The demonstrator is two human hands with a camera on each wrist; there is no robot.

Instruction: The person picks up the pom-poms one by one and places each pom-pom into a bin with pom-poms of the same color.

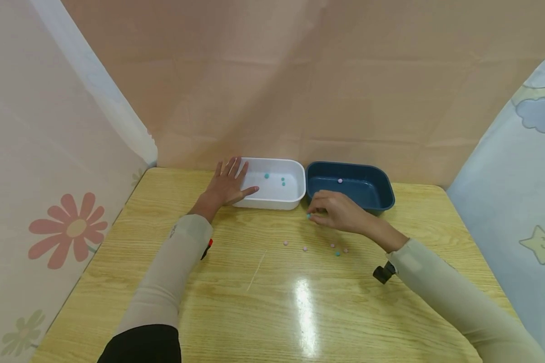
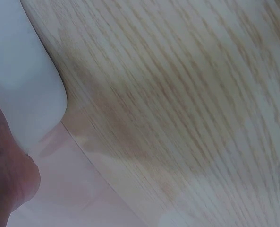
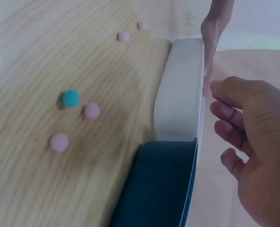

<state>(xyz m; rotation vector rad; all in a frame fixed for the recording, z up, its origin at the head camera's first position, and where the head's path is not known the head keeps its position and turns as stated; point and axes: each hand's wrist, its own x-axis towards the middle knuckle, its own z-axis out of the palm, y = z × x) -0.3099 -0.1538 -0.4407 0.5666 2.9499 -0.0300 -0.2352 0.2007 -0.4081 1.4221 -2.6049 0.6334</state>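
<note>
One small teal ball (image 1: 308,216) is pinched between the thumb and fingers of a person's right hand (image 1: 338,209), by the near edges of two trays set side by side. The left hand (image 1: 224,189), its fingers spread and the thumb held apart, lies across the left end of the white tray (image 1: 268,204), where three loose teal balls (image 1: 266,176) rest on the bottom. Just to its right, the dark blue tray (image 1: 361,194) holds a single pink ball (image 1: 340,180), partway along its floor. In front of the trays, five more balls lie scattered on a wood-grain table (image 1: 222,302): two pink balls (image 1: 305,248) set apart from each other to the left, and, nearer the right forearm, a loose cluster of another pink pair (image 1: 345,250) and one teal piece (image 1: 337,253). Pale sleeves (image 1: 163,275) cover both arms, with a black device (image 1: 383,273) at the right wrist. Behind the trays hangs a tan sheet (image 1: 254,101), flanked by a flower-printed panel (image 1: 9,151) at left and a panel with a star and cloud (image 1: 518,181) at right.
</note>
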